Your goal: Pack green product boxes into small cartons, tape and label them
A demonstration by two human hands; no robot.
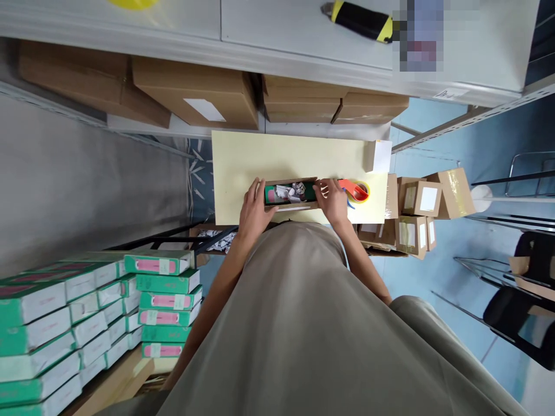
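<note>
A narrow open cardboard box (295, 206) rests on the pale yellow tabletop (247, 156). Inside lies a green box with a pink picture (271, 195), partly covered by crumpled printed paper (298, 189). My left hand (255, 209) is closed around the left end of the cardboard box, its thumb at the near side. At the opposite end, my right hand (333, 201) grips the box, fingertips over the edge. Just right of that hand lies an orange tape dispenser (359, 192) with a yellow roll of tape. A white box (380, 156) stands at the table's far right corner.
Cardboard boxes (199, 95) fill the shelf ahead; above it lies a black-and-yellow utility knife (362, 20). Green-and-white boxes (169, 283) are stacked at lower left. More cartons (420, 199) and black chairs (520, 318) stand right. A carton of crumpled paper (217, 240) sits below the table.
</note>
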